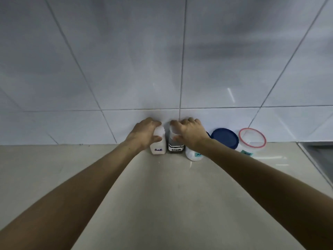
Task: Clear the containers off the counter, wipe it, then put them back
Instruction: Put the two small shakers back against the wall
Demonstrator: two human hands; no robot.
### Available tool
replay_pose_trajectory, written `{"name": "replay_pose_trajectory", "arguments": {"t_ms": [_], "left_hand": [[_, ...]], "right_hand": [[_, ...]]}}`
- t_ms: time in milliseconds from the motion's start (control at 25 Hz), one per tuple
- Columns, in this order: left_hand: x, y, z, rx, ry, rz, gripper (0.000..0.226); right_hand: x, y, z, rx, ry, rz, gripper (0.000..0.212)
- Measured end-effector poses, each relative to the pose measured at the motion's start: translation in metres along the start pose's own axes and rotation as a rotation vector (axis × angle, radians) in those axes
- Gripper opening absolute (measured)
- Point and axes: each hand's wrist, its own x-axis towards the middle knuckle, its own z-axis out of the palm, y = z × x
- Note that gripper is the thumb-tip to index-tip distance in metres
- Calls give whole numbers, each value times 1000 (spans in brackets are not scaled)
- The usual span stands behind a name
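A row of containers stands on the beige counter [162, 186] against the tiled wall. My left hand [144, 135] grips the top of a white container labelled "Salt" [158, 148]. Beside it, my right hand [191, 134] grips the top of a dark jar with a black "Seasoning" label [176, 147]. Both containers stand upright on the counter. A white tub with a teal label [193, 155] sits partly hidden under my right wrist. Further right are a blue-lidded tub [225, 138] and a clear tub with a red-rimmed lid [252, 139].
The white tiled wall [162, 69] rises straight behind the containers. At the far right a metal sink edge [319, 156] meets the counter. Bare counter stretches to the left of the salt container and in front of the row.
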Motion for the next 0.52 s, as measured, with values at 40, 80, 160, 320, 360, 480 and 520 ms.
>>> {"name": "replay_pose_trajectory", "arguments": {"t_ms": [40,80,160,320,360,480,520], "left_hand": [[5,2,0,8,34,7,60],[9,6,2,14,64,16,59],[13,18,12,-20,117,32,57],[12,30,26,-82,172,8,51],[5,30,30,-58,218,12,48],[-32,24,61,-75,302,15,29],[-49,20,71,-82,283,13,26]], "right_hand": [[4,2,0,22,19,-3,54],[5,5,1,62,29,10,57],[1,17,4,171,47,85,66],[-14,41,0,-117,66,167,76],[-22,41,-1,-176,106,159,75],[-56,40,9,-67,223,85,46],[-66,41,13,27,200,79,41]]}}
